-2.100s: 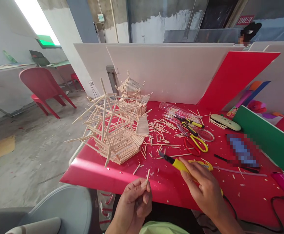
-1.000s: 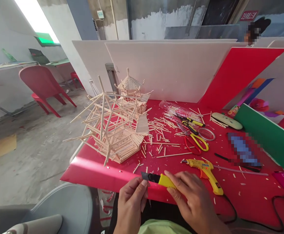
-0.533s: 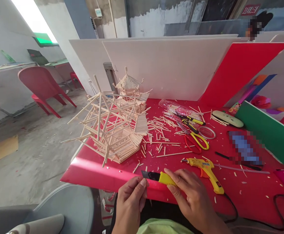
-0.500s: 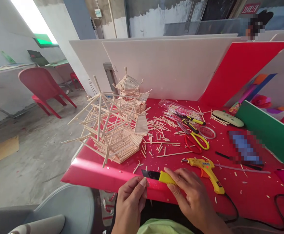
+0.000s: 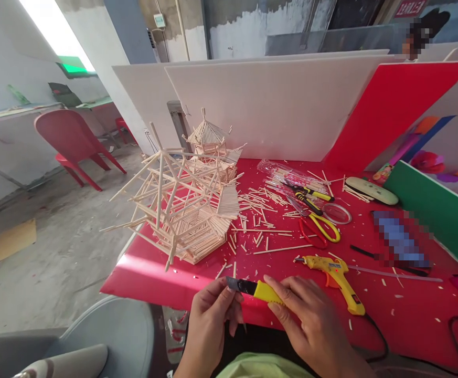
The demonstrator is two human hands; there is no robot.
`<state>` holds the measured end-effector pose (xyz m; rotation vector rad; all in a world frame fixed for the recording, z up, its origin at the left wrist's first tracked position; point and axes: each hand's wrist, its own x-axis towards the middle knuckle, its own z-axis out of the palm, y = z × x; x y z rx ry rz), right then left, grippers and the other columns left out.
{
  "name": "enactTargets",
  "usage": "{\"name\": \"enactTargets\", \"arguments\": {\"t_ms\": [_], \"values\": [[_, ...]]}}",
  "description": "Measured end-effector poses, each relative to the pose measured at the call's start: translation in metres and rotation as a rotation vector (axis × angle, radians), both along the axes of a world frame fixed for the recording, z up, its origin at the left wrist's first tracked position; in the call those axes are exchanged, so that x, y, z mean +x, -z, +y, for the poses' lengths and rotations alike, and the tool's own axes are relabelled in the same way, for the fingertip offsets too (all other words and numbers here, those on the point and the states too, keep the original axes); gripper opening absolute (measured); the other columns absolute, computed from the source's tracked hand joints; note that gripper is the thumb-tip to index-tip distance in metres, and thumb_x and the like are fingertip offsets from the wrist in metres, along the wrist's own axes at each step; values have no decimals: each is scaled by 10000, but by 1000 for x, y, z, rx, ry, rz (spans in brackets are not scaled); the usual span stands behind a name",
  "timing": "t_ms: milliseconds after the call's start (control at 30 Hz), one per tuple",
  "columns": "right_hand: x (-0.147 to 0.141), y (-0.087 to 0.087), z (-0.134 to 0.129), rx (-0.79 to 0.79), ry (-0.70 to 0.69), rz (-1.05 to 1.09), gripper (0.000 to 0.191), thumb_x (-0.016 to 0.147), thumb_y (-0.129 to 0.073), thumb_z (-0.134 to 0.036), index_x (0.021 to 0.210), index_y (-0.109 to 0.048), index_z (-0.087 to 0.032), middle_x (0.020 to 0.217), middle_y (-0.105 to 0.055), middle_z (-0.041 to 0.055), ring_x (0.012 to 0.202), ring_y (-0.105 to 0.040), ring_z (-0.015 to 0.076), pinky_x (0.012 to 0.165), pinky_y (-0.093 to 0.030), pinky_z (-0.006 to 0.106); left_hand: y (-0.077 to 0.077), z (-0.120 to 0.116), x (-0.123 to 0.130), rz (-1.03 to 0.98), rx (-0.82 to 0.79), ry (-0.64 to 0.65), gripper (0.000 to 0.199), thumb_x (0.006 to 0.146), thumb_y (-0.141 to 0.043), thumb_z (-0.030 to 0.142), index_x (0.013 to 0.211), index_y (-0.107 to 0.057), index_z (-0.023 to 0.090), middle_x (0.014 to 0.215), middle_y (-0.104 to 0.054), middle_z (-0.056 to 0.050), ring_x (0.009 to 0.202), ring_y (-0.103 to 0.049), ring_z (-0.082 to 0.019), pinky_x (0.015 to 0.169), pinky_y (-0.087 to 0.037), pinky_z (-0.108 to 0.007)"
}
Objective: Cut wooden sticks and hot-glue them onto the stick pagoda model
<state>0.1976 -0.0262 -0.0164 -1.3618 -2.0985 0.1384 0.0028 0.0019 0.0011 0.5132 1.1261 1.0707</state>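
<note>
My right hand (image 5: 309, 312) is wrapped around a yellow utility knife (image 5: 266, 292), its dark blade pointing left. The blade's tip reaches the thumb and fingers of my left hand (image 5: 213, 310). Those fingers pinch a thin wooden stick (image 5: 234, 270), which stands up just behind the blade; its lower part is hidden. Beyond my left hand is an open frame of wooden sticks (image 5: 173, 210) on a slatted base. A finished-looking small pavilion with a pointed roof (image 5: 206, 135) stands behind it. To the right of my right hand lies a yellow glue gun (image 5: 337, 272).
Cut stick pieces (image 5: 258, 202) litter the red tabletop (image 5: 142, 273). Scissors with red and yellow handles (image 5: 323, 228), pliers (image 5: 305, 197), a roll of clear tape (image 5: 337, 213) and a pencil case (image 5: 371, 190) lie farther back. White boards (image 5: 268, 110) lean behind. A cord trails at right.
The knife blade has shifted slightly left and tilted against my left fingertips. More of the stick shows above the blade, and the fingers of my left hand have spread a little.
</note>
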Motion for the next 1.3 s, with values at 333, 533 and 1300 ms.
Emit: {"name": "enactTargets", "arguments": {"t_ms": [333,533,1300], "values": [[2,4,1,-3,-34,10,416,989,-494,-277,1401,-520,-229,933,-641,63,832,-603,183,747,-483,341,2,1,-2,32,6,27,392,595,-859,464,616,-640,139,523,-597,4,330,-439,-58,317,-267,-175],[7,9,1,56,-50,31,421,981,-504,-258,1401,-524,-233,966,-626,63,871,-580,189,803,-463,357,-7,-3,-4,-88,-80,80,358,579,-874,385,572,-624,129,474,-547,23,326,-333,-6,370,-165,-167],[11,39,6,160,199,-198,507,901,-610,-508,1312,-602,-212,1136,-658,124,1045,-579,300,908,-436,500,-9,6,2,-126,-58,-89,340,652,-847,402,628,-655,122,462,-486,53,336,-265,0,370,-124,-183]]}}
